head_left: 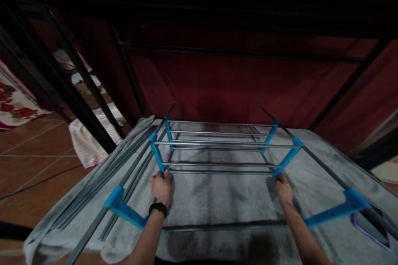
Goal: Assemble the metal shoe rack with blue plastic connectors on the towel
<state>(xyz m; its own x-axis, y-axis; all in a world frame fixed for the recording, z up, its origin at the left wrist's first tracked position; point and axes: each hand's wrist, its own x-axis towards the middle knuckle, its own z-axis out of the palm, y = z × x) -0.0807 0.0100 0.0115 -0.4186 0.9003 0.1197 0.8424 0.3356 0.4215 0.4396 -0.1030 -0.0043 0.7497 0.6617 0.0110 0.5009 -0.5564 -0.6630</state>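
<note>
A rack of grey metal tubes joined by blue plastic brackets lies in front of me on a grey blanket. With curled fingers, my left hand grips the lower end of the middle left bracket, where cross tubes meet it. Opposite, my right hand holds the lower end of the middle right bracket; its fingertips are partly hidden. Nearer to me are a front left bracket and a front right bracket, with a low tube running between them behind my forearms.
Several loose tubes lie along the left of the grey blanket. A phone rests at the right, under the side tube. Dark metal posts stand at the left, and a red curtain hangs behind. A striped cloth lies on the tiled floor.
</note>
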